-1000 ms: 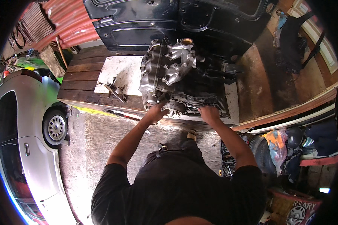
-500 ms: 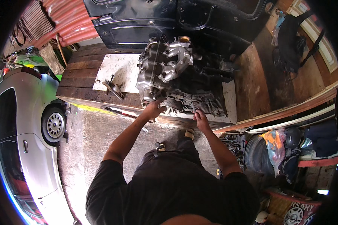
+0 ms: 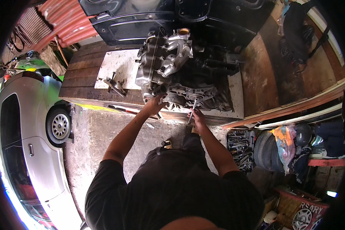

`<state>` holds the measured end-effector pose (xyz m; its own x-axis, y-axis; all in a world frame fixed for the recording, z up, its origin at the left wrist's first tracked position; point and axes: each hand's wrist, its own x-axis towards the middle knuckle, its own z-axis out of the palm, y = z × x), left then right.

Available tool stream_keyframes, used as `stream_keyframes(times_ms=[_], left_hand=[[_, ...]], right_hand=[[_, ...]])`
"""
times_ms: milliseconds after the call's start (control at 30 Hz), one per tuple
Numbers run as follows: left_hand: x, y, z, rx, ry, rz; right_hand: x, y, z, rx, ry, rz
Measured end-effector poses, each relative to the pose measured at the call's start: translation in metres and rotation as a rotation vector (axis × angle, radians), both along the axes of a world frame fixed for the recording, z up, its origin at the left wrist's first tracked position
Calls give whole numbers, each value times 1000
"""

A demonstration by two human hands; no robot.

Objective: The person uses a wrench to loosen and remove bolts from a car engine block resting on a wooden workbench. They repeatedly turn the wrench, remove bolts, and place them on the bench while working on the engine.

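Apart and at work in a cluttered garage, a person's two bare hands meet the near face of an engine [image 3: 176,63] resting at the front edge of a plank bench [image 3: 80,73]. The right hand [image 3: 197,118] is curled around a slim metal tool [image 3: 195,105], whose far end reaches the engine's face; whether it is seated there is too small to tell. Should that end be poorly seated, pressure could make it slip and drive the knuckles against the metal. The left hand [image 3: 154,105] sits at the engine's lower left corner, just below a round pipe mouth [image 3: 160,90]; how firmly it grips cannot be told, and a weak hold might let the block shift under a hard pull. With the engine so near the bench's edge, a dropped part would likely fall toward the person's feet. Farther left, loose metal parts [image 3: 115,86] lie by the near edge of a white board [image 3: 122,65], where a knock could scatter them. Dark panels [image 3: 130,23] stand behind the engine. On the floor, a tray of tools [image 3: 240,149] lies to the right beside a tyre [image 3: 267,151], with a silver car [image 3: 34,126] parked at far left
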<state>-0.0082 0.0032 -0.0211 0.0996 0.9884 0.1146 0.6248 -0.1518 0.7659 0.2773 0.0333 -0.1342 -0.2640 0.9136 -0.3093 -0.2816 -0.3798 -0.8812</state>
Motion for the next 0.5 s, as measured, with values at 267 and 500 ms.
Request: stream_keyframes(times_ms=[267,500], left_hand=[[4,-3,11,8,31,5],[6,-4,21,-43,-60,5]], right_hand=[[-10,5,-31,-45,-79,100],[-19,8,-38,-1,-251,203]])
